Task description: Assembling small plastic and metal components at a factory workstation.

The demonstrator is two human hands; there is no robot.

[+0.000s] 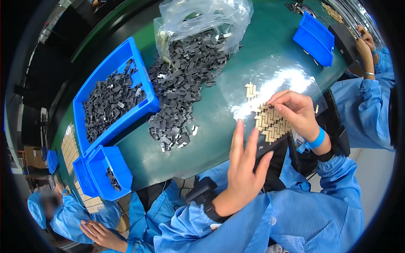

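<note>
My right hand [295, 110] pinches with thumb and fingertips at a cluster of small beige parts [270, 120] laid in a herringbone pattern on the green table [215, 114]. Whether a part is held between the fingers is unclear. My left hand [244, 164] hovers flat over the near table edge, fingers spread, holding nothing. A few more beige parts [252, 90] lie just beyond the cluster. A heap of small dark grey parts [177, 84] spills from a clear plastic bag [202, 19] to the left of both hands.
A large blue bin [84, 95] of grey parts stands left of the heap, a smaller blue bin [120, 166] near it at the table edge. Another blue bin [315, 39] sits far right. People in blue coats work at the lower left [71, 215] and right [367, 46].
</note>
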